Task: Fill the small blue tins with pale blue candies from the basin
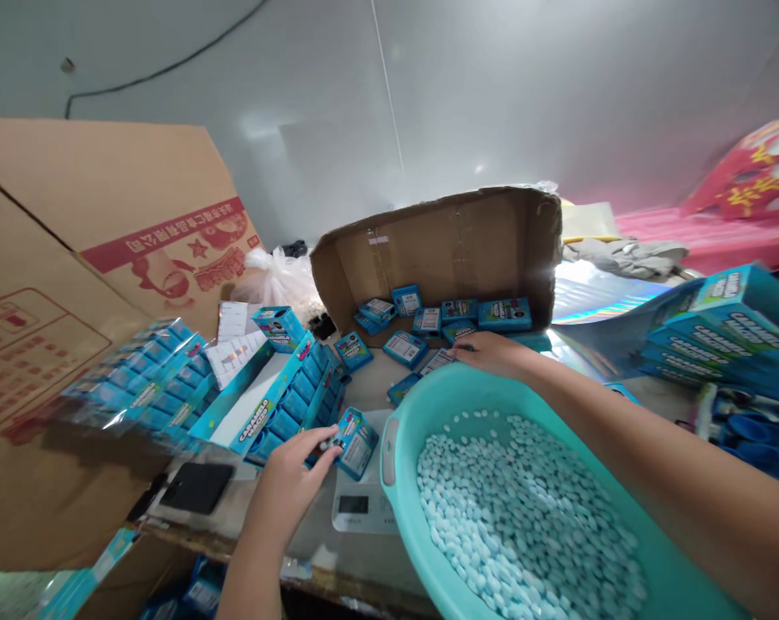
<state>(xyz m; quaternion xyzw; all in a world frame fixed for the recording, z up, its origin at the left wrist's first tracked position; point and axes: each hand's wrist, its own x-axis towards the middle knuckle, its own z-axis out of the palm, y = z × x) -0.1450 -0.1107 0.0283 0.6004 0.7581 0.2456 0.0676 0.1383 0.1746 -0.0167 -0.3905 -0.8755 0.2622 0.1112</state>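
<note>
My left hand (pixel 292 478) is closed in a pinch, with small pale candies (pixel 326 445) between thumb and forefinger. Its fingertips are at the side of a small blue candy box (pixel 356 448), which stands on a white kitchen scale (pixel 363 510). My right hand (pixel 483 351) reaches across a turquoise basin (pixel 405 517) to several small blue boxes (pixel 406 348) lying beyond it. Its fingers are curled near one box, and what they hold is partly hidden. Many pale blue oval candies (pixel 524 517) fill the basin.
An open cardboard box (pixel 441 241) lies on its side behind the small boxes. Left stand a display carton (pixel 279 387), wrapped packs (pixel 150 379) and a large carton (pixel 105 301). A black phone (pixel 197 487) lies near the table edge. More blue cartons (pixel 725 327) stand right.
</note>
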